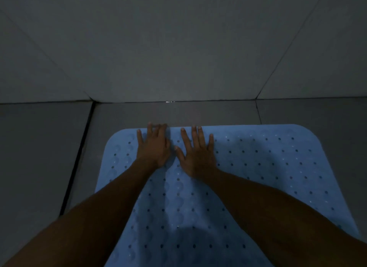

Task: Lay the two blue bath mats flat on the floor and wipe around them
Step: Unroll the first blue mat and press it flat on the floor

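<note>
A blue mat [248, 167] dotted with small holes lies flat on the grey tiled floor [39, 157], its far edge near the wall [178, 48]. The left hand [154, 147] and right hand [196, 153] press palm-down side by side near that far edge, fingers straight and spread; the left fingertips reach the edge.

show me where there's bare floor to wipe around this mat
Bare tile runs between the blue mat's far edge and the wall, and left of the mat. Crowded: both the left hand and right hand press its far edge.
</note>
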